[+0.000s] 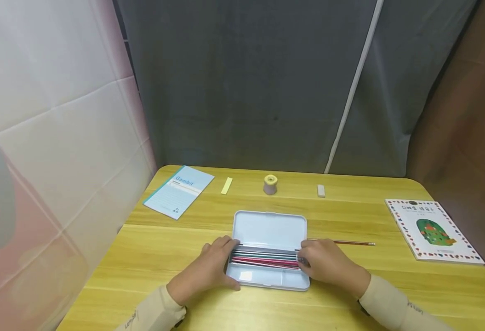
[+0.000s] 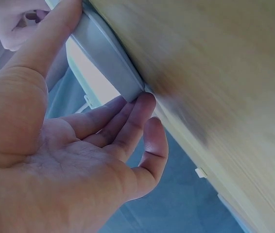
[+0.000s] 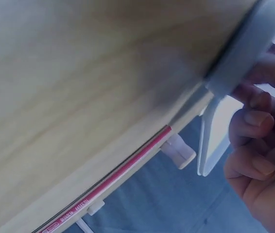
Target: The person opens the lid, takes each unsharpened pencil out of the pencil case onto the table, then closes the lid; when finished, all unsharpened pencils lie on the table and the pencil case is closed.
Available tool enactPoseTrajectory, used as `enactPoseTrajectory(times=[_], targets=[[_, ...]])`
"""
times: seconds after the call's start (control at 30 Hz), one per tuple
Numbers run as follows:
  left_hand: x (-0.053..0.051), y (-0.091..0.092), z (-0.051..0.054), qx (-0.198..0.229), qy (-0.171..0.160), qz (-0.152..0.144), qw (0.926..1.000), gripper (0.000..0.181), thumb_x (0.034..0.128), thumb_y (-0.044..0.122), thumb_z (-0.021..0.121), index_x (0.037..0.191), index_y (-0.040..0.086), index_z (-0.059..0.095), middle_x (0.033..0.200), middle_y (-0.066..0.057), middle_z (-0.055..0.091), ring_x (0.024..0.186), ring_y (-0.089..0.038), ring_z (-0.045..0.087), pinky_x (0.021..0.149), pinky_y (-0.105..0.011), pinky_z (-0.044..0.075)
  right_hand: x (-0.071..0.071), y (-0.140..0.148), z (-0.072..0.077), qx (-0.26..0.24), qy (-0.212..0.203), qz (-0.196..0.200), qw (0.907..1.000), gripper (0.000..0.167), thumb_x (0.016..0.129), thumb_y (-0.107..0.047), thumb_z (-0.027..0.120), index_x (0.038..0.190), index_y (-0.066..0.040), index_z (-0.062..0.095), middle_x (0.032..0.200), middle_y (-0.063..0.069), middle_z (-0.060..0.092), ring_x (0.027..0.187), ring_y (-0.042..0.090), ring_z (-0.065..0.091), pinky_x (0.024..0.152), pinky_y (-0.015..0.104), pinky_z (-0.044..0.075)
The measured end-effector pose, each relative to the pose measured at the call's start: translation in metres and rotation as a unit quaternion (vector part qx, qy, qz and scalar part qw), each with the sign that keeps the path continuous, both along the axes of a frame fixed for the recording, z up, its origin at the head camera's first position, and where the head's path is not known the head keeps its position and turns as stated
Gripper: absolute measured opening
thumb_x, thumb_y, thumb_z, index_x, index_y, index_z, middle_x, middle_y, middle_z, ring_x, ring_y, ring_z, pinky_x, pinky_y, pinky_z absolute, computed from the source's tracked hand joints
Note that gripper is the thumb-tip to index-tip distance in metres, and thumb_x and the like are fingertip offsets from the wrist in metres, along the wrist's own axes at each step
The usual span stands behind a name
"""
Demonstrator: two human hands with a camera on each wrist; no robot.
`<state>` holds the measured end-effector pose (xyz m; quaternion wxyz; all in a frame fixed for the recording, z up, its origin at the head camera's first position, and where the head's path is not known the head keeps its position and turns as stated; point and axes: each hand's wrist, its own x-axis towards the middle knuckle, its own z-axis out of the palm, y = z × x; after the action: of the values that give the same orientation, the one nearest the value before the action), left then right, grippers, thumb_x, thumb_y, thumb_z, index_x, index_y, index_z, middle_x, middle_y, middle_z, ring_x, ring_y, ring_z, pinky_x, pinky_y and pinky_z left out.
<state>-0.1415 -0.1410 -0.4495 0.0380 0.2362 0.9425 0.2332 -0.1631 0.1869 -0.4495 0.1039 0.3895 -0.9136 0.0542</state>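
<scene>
Spanning the left end of the open pencil case (image 1: pixel 263 278), the left hand (image 1: pixel 213 263) holds it between thumb and fingers, the thumb at the near corner. The right hand (image 1: pixel 327 262) is at the case's right end, its fingers curled over the ends of the pencils (image 1: pixel 263 260) that lie lengthwise inside; whether they pinch any of them I cannot tell. The case rests on the surface (image 1: pixel 267 312), its lid (image 1: pixel 269 227) open on the far side.

Those pencils look loose, so a sharp lift at one end of the case could send them sliding over the rim. If the lid swung down now, it might nip the fingers inside. A red pencil (image 1: pixel 354 242) lies just right of the case, and a bump from the right hand could set it rolling.

The head view shows the pencils in the case, which neither wrist view does. The left wrist view shows fingertips against the case's outer corner, where the head view shows the back of the hand. The right wrist view brings out white lettering on the red pencil, unreadable from the head.
</scene>
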Motion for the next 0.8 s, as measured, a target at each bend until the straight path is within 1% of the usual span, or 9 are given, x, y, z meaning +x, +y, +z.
enactPoseTrajectory(times=[0.13, 0.27, 0.47, 0.57, 0.67, 0.73, 0.8], targets=[[0.000, 0.000, 0.000, -0.001, 0.001, -0.001, 1.0000, 0.106, 0.0585, 0.035, 0.105, 0.144, -0.005, 0.057, 0.134, -0.014, 0.065, 0.123, -0.028, 0.058, 0.093, -0.042, 0.041, 0.000, -0.001, -0.002, 0.004, 0.028, 0.010, 0.9995, 0.020, 0.082, -0.013, 0.086, 0.068, -0.018, 0.072, 0.063, -0.011, 0.047, 0.055, -0.001, 0.032, 0.051, 0.018, 0.030], [0.000, 0.000, 0.000, -0.003, -0.002, 0.000, 1.0000, 0.107, 0.0586, 0.035, 0.105, 0.145, -0.005, 0.056, 0.133, -0.014, 0.065, 0.122, -0.027, 0.059, 0.092, -0.042, 0.041, 0.000, -0.001, 0.000, -0.001, 0.031, 0.006, 0.9995, 0.018, 0.081, -0.013, 0.087, 0.069, -0.019, 0.074, 0.063, -0.012, 0.047, 0.055, -0.002, 0.032, 0.051, 0.017, 0.030], [-0.001, 0.001, 0.002, -0.005, -0.009, 0.004, 0.9999, 0.106, 0.0586, 0.035, 0.105, 0.145, -0.003, 0.056, 0.132, -0.013, 0.065, 0.120, -0.025, 0.059, 0.092, -0.042, 0.040, 0.000, 0.001, 0.002, -0.017, 0.015, -0.006, 0.9997, 0.013, 0.084, -0.011, 0.087, 0.077, -0.017, 0.078, 0.067, -0.011, 0.054, 0.058, -0.004, 0.038, 0.055, 0.015, 0.037], [-0.001, 0.001, 0.003, -0.002, -0.010, 0.005, 0.9999, 0.107, 0.0579, 0.035, 0.105, 0.145, -0.004, 0.056, 0.132, -0.013, 0.065, 0.121, -0.026, 0.059, 0.093, -0.043, 0.041, 0.000, 0.004, 0.001, -0.025, 0.001, -0.013, 0.9996, 0.010, 0.085, -0.013, 0.087, 0.081, -0.017, 0.079, 0.071, -0.010, 0.060, 0.060, -0.005, 0.045, 0.057, 0.016, 0.042], [0.000, 0.001, 0.002, 0.000, -0.011, 0.005, 0.9999, 0.107, 0.0576, 0.034, 0.105, 0.145, -0.004, 0.056, 0.133, -0.014, 0.065, 0.122, -0.027, 0.058, 0.093, -0.043, 0.041, 0.000, 0.007, -0.002, -0.048, -0.018, -0.019, 0.9985, 0.009, 0.086, -0.014, 0.088, 0.085, -0.016, 0.079, 0.077, -0.010, 0.066, 0.064, -0.006, 0.051, 0.059, 0.016, 0.047], [0.000, 0.000, 0.002, 0.000, -0.011, 0.005, 0.9999, 0.107, 0.0575, 0.034, 0.105, 0.145, -0.005, 0.056, 0.134, -0.014, 0.064, 0.124, -0.028, 0.058, 0.093, -0.043, 0.040, 0.001, 0.010, -0.003, -0.064, -0.026, -0.021, 0.9974, 0.009, 0.087, -0.014, 0.088, 0.086, -0.016, 0.078, 0.079, -0.010, 0.067, 0.065, -0.007, 0.051, 0.059, 0.016, 0.047], [0.000, 0.000, 0.001, 0.000, -0.011, 0.006, 0.9999, 0.107, 0.0575, 0.034, 0.105, 0.145, -0.005, 0.056, 0.134, -0.014, 0.064, 0.124, -0.028, 0.058, 0.093, -0.043, 0.040, 0.001, 0.014, -0.003, -0.078, -0.033, -0.028, 0.9960, 0.010, 0.087, -0.014, 0.087, 0.086, -0.017, 0.077, 0.079, -0.011, 0.066, 0.064, -0.008, 0.047, 0.058, 0.015, 0.044]])
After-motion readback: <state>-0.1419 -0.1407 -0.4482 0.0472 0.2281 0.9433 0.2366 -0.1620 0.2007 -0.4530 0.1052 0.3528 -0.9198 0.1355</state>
